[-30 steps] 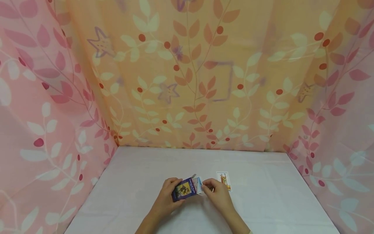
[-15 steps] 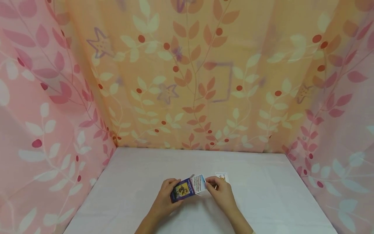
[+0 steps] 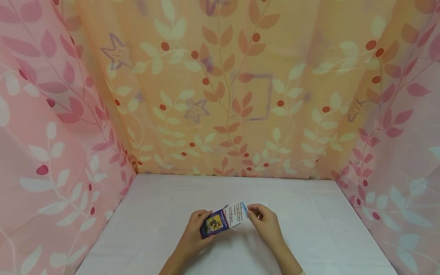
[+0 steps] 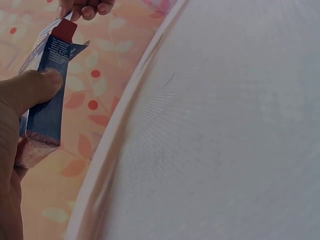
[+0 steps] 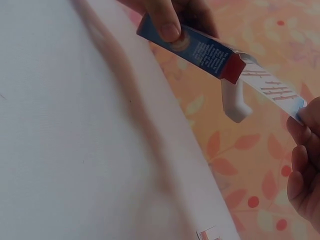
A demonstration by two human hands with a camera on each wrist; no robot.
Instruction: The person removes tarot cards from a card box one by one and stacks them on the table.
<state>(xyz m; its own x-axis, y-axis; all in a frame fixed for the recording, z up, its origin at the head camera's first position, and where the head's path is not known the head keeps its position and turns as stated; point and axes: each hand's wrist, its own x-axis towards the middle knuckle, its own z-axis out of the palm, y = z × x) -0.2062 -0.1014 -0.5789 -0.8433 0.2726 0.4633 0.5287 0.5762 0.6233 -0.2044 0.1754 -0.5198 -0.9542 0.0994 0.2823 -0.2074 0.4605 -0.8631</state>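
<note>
My left hand [image 3: 194, 233] grips a dark blue card box [image 3: 214, 224] with a yellow picture on its front. The thumb lies along the box's narrow side in the left wrist view, near the open red flap [image 4: 64, 31]. Out of the box's open end sticks a card [image 3: 236, 214] printed with several brown sticks on white and a blue edge. My right hand [image 3: 267, 225] pinches the card's outer end between thumb and fingers. The card's other end is hidden inside the box. In the right wrist view a white flap [image 5: 235, 102] hangs below the opening.
Another card [image 3: 262, 204] lies on the white-covered table [image 3: 165, 194], mostly hidden behind the right hand. Patterned cloth [image 3: 220, 145] closes off the back and both sides.
My right hand has moved right, and more of the card now shows outside the box. The left hand and box have hardly moved. The card on the table has become mostly covered.
</note>
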